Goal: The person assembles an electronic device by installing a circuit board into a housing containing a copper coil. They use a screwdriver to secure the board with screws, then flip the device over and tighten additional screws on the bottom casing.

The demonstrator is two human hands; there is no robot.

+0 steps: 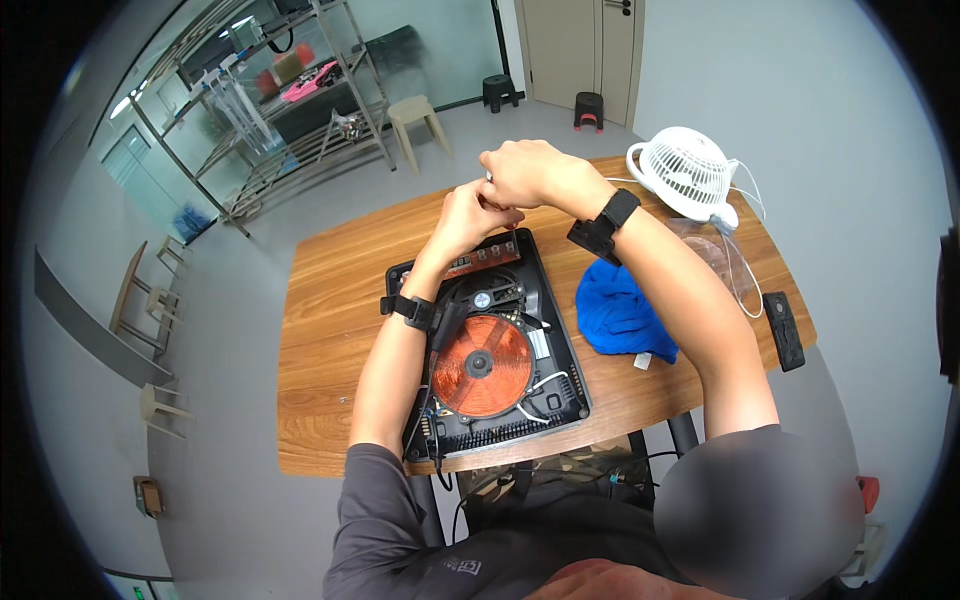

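Observation:
An opened induction cooker lies on the wooden table in front of me, its black casing (pixel 567 400) holding a round copper coil (pixel 505 350). A small fan (pixel 482 299) sits beyond the coil, and a narrow control circuit board (pixel 485 258) runs along the far end. Over that board, my left hand (pixel 462 222) is closed, fingertips pinched together; what they grip is hidden. My right hand (pixel 535 172) is curled into a fist just above and beside the left. Something small shows at its knuckles, too little to name.
Right of the cooker lies a crumpled blue cloth (pixel 622 310). A white fan (pixel 685 170) with a loose cord stands at the far right corner of the table (pixel 335 340). A black oblong item (pixel 783 330) rests at the right edge. Stools and a metal rack (pixel 285 150) stand beyond.

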